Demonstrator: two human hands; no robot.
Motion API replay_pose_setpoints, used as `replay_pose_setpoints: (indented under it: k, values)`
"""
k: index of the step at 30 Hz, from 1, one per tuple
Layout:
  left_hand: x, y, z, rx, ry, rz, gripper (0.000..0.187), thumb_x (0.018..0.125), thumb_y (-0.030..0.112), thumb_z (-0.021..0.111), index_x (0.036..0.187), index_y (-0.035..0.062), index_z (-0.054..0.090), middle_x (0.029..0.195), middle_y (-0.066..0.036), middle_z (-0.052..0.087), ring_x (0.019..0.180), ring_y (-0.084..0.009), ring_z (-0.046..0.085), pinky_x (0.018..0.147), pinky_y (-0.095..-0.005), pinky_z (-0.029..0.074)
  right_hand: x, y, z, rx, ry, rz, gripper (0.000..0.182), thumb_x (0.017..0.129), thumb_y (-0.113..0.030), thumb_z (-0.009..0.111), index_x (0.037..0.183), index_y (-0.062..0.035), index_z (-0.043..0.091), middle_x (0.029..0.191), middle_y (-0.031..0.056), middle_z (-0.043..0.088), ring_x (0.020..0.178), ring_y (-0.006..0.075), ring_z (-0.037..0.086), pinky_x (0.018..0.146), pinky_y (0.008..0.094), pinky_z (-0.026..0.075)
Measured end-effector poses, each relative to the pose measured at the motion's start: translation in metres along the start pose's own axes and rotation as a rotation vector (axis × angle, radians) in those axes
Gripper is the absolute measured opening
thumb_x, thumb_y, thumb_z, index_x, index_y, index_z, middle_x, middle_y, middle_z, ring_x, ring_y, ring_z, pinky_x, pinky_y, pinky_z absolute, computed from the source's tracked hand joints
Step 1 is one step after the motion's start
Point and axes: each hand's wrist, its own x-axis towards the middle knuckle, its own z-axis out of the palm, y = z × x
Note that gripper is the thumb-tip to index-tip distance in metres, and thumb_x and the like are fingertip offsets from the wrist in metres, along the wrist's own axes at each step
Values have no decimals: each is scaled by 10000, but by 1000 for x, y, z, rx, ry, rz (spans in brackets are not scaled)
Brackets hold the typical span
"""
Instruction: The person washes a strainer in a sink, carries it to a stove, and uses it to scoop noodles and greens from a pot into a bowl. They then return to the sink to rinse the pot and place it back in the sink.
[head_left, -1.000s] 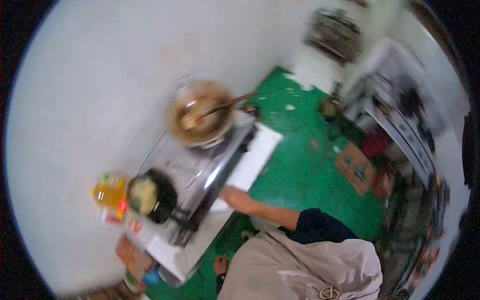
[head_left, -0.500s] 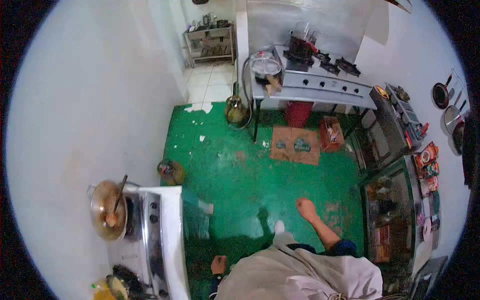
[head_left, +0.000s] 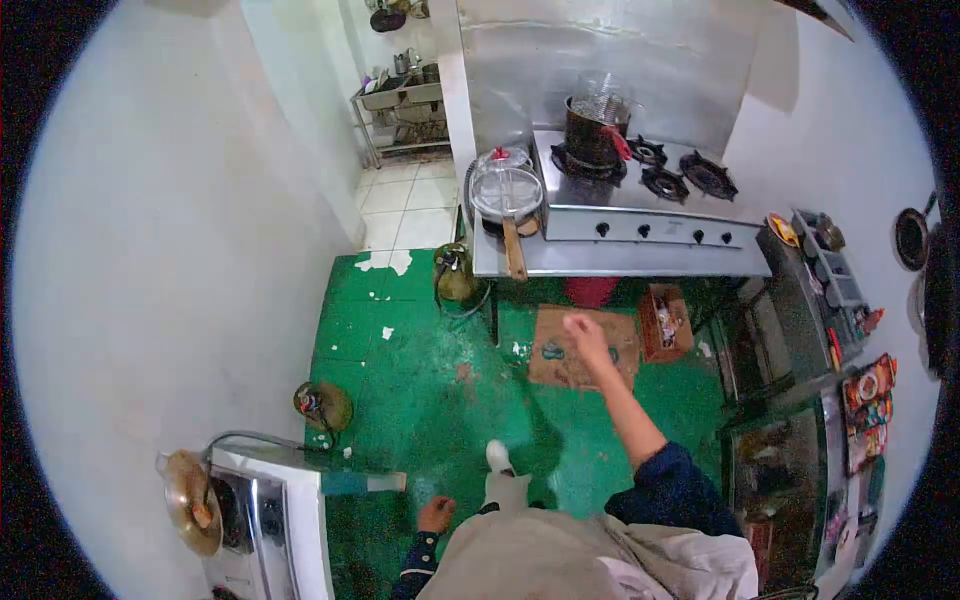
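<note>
The right hand (head_left: pixel 583 335) is raised out in front of the body with its fingers loosely curled and nothing in it, stretched toward the steel stove counter (head_left: pixel 620 255) across the green floor (head_left: pixel 430 370). The left hand (head_left: pixel 435 515) hangs low by the hip, also empty, though whether its fingers are spread or closed is too small to tell. The nearest thing in the line of the right hand is the lidded frying pan (head_left: pixel 506 195) at the counter's left end, its wooden handle (head_left: pixel 514 255) jutting over the front edge toward the person. That pan looks moderately heavy and rigid, and its glass lid is loose, smooth and breakable, so it would probably handle best gripped along the wooden handle and kept level. A dark pot with a wire basket (head_left: pixel 593 130) stands on a back burner, and a wok with a spoon (head_left: pixel 190 500) sits on the small stove at lower left.
</note>
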Motion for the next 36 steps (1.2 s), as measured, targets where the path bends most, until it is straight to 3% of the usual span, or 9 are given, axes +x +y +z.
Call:
replay_pose_setpoints:
  k: [5,8,12,13,17,24,28,32,36]
  values:
    - [99,4,-19,-445,77,-18,344,842,378,577,881,37,602,770,-82,639,660,-157,607,595,-324,483,152,-9,59,194,-43,160,462,853,-458,554,1145,-101,529,993,31,564,910,151,528,680,318,468]
    - [147,87,-47,-4,128,105,351,841,384,567,902,40,602,773,-91,638,661,-185,610,603,-330,482,202,-10,82,293,-232,455,515,855,-496,527,1161,-82,518,988,54,581,934,182,551,719,357,481]
    - [233,126,-53,-65,114,28,341,841,384,560,942,61,595,820,-114,651,725,-256,626,649,-371,482,209,-37,108,696,-376,575,398,804,-304,670,1057,-71,468,896,105,584,688,200,575,556,331,503]
    - [242,151,-58,-106,120,60,339,842,383,561,949,63,593,829,-116,653,742,-262,628,660,-376,482,210,-42,113,759,-326,600,329,778,-143,685,988,-75,441,758,95,569,533,184,543,436,302,473]
    - [283,145,-39,-176,205,93,302,850,360,562,952,78,596,844,-118,653,791,-258,628,690,-376,479,206,-50,123,623,-204,489,345,759,7,594,1011,-81,376,652,51,500,478,144,504,400,283,434]
    - [220,204,-13,-482,401,-51,359,859,379,574,951,32,584,794,-66,609,722,-170,575,681,-318,465,190,-80,83,336,-373,286,351,794,-2,557,1085,-74,375,631,38,490,421,127,473,357,257,398]
    - [194,280,14,-894,490,-219,355,902,373,511,1002,41,584,830,-14,599,748,-119,547,688,-296,450,197,-80,63,71,-761,209,380,790,-18,584,1108,-52,380,599,38,511,412,123,480,362,261,401]
    - [165,349,28,-1160,479,-123,429,917,417,457,1110,45,545,1022,-60,594,944,-153,552,827,-318,431,178,-47,72,-272,-1178,249,503,781,-53,630,1200,-41,352,613,56,535,427,124,494,360,277,393]
    - [129,340,64,-1376,617,-135,495,909,468,432,1166,50,492,1117,-90,568,1041,-199,538,935,-369,400,107,-50,98,-322,-1658,469,576,766,-80,662,1243,-39,342,731,95,578,565,175,575,474,318,470]
